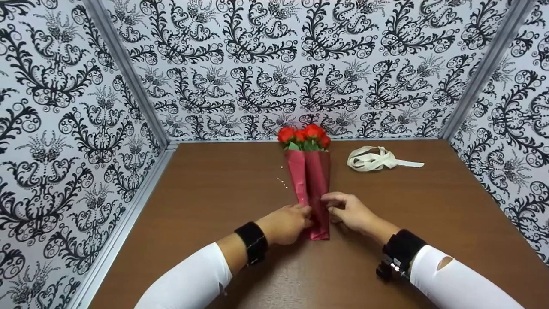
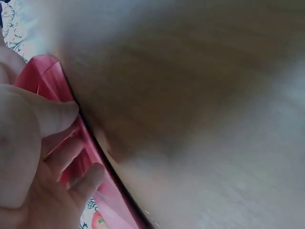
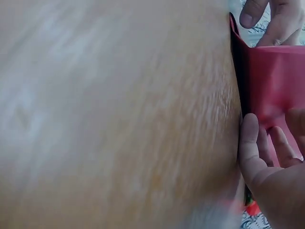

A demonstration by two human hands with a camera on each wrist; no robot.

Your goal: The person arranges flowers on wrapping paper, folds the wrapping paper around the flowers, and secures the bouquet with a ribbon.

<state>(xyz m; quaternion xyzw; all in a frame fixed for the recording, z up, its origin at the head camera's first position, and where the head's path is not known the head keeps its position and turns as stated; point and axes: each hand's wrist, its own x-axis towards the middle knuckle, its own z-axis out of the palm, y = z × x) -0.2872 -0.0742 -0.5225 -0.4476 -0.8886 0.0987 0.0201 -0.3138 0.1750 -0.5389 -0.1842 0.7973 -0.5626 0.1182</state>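
A bouquet of red artificial-looking roses (image 1: 309,134) with green leaves lies on the table, wrapped in dark red paper (image 1: 316,180). My left hand (image 1: 286,223) holds the wrap's lower left side, fingers bent over the paper and the thumb (image 2: 62,117) at its edge. On the opposite side, my right hand (image 1: 349,212) touches the right edge with relaxed, loosely bent fingers. In the right wrist view, one fingertip (image 3: 250,125) sits right along that paper edge, close over the table. The flower stems are hidden inside the wrap.
A loosely coiled cream ribbon (image 1: 371,159) lies at the back right of the brown table (image 1: 223,180), its tail pointing right. Small pale specks (image 1: 282,182) lie left of the bouquet. Patterned walls (image 1: 266,77) enclose the back and sides.
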